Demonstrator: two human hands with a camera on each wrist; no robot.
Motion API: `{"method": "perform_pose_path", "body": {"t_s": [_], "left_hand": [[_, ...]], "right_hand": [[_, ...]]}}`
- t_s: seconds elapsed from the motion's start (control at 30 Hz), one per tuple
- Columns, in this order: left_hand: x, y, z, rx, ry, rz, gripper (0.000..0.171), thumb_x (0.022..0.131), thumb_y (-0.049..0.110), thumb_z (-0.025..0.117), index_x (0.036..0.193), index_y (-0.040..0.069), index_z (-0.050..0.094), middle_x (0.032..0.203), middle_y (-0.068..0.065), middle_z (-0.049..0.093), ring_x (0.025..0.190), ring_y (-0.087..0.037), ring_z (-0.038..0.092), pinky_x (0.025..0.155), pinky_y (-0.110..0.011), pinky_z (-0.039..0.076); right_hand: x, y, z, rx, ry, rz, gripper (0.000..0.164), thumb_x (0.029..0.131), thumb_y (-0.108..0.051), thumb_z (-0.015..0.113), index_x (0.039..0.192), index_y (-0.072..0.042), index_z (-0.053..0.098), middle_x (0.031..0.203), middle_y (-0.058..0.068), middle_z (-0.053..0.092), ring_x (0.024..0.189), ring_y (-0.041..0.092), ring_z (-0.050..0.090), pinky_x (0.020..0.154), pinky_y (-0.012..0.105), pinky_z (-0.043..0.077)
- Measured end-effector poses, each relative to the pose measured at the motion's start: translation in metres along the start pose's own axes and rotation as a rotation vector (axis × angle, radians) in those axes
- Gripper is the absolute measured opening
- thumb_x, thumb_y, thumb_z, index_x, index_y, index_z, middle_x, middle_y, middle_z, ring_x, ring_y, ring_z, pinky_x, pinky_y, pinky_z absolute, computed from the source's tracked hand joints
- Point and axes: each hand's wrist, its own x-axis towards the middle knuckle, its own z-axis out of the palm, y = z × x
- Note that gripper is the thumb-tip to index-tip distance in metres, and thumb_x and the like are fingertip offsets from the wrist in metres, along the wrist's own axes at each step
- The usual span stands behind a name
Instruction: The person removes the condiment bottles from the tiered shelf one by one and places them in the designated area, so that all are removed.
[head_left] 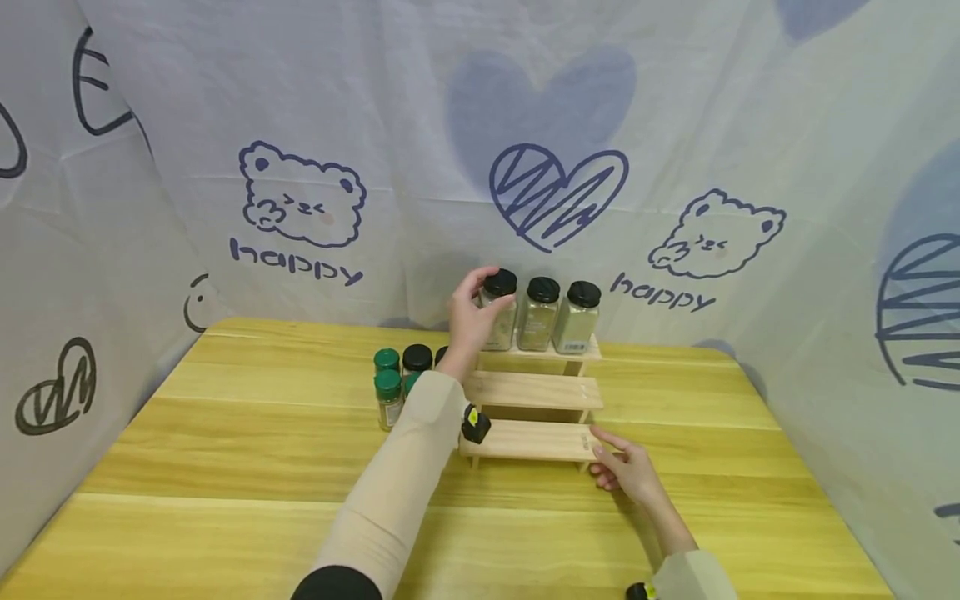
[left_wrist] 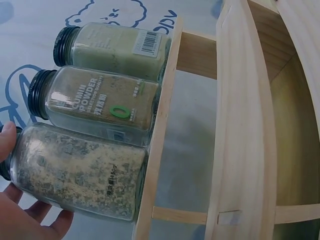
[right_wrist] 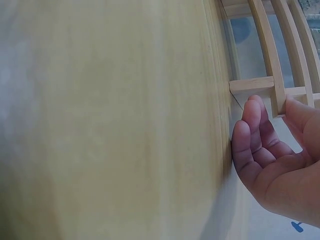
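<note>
On the top step of a wooden three-tier rack [head_left: 534, 392] stand three clear jars with black lids. My left hand [head_left: 470, 321] holds the leftmost jar [left_wrist: 80, 172], thumb and fingers around its lid and upper part; pale, flaky seasoning fills it. Beside it are a cumin powder jar [left_wrist: 102, 100] and a jar of pale green powder [left_wrist: 120, 50] with a barcode label. Down at the right end of the lowest step, my right hand [head_left: 628, 471] grips the board's corner between thumb and index finger. Its other fingers curl beneath, near the rack's leg [right_wrist: 252, 85].
Left of the rack, partly hidden behind my left forearm, stands a group of smaller bottles, including a green-capped bottle [head_left: 388, 398] and a black-capped jar [head_left: 417, 358]. All rest on a wood-grain table [head_left: 247, 442]. A white printed cloth [head_left: 412, 125] hangs close behind the rack.
</note>
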Motion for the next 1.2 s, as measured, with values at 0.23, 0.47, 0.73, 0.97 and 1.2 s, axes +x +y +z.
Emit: {"method": "perform_pose_path", "body": {"t_s": [0.23, 0.47, 0.73, 0.97, 1.2], "left_hand": [[-0.005, 0.006, -0.003, 0.001, 0.017, -0.037, 0.040, 0.071, 0.001, 0.073, 0.109, 0.004, 0.061, 0.114, -0.010, 0.059, 0.106, -0.021, 0.053, 0.086, -0.031, 0.044], [-0.014, 0.008, -0.010, -0.006, 0.005, -0.004, 0.038, 0.071, 0.002, 0.073, 0.107, 0.002, 0.062, 0.113, -0.013, 0.059, 0.107, -0.024, 0.053, 0.084, -0.038, 0.044], [-0.025, 0.014, -0.019, 0.025, -0.005, 0.017, 0.038, 0.069, 0.002, 0.075, 0.106, 0.003, 0.063, 0.109, -0.012, 0.061, 0.103, -0.019, 0.056, 0.083, -0.035, 0.045], [-0.036, 0.018, -0.026, 0.012, -0.011, 0.056, 0.038, 0.069, 0.001, 0.074, 0.105, 0.001, 0.063, 0.107, -0.013, 0.062, 0.091, -0.020, 0.059, 0.063, -0.025, 0.044], [-0.047, 0.025, -0.035, 0.004, 0.004, 0.097, 0.037, 0.069, 0.002, 0.075, 0.105, 0.001, 0.063, 0.104, -0.012, 0.064, 0.091, -0.018, 0.060, 0.060, -0.026, 0.041]], "right_hand": [[0.000, -0.001, 0.001, 0.008, 0.007, 0.006, 0.040, 0.092, -0.009, 0.050, 0.130, 0.001, 0.042, 0.068, 0.015, 0.063, 0.050, 0.014, 0.056, 0.049, 0.027, 0.050], [-0.002, -0.001, 0.002, 0.009, 0.015, 0.009, 0.040, 0.092, -0.008, 0.050, 0.130, 0.002, 0.042, 0.067, 0.015, 0.063, 0.050, 0.015, 0.056, 0.049, 0.027, 0.050], [-0.001, 0.000, 0.002, 0.014, 0.010, 0.024, 0.040, 0.092, -0.008, 0.049, 0.130, 0.000, 0.043, 0.068, 0.014, 0.063, 0.050, 0.015, 0.056, 0.049, 0.027, 0.050], [0.000, 0.000, 0.001, 0.015, 0.007, 0.020, 0.041, 0.092, -0.010, 0.050, 0.131, 0.001, 0.042, 0.068, 0.014, 0.063, 0.050, 0.014, 0.056, 0.049, 0.026, 0.050], [0.001, 0.000, 0.001, 0.020, -0.002, 0.011, 0.041, 0.092, -0.010, 0.049, 0.131, 0.000, 0.042, 0.069, 0.015, 0.063, 0.051, 0.014, 0.056, 0.050, 0.026, 0.050]]}}
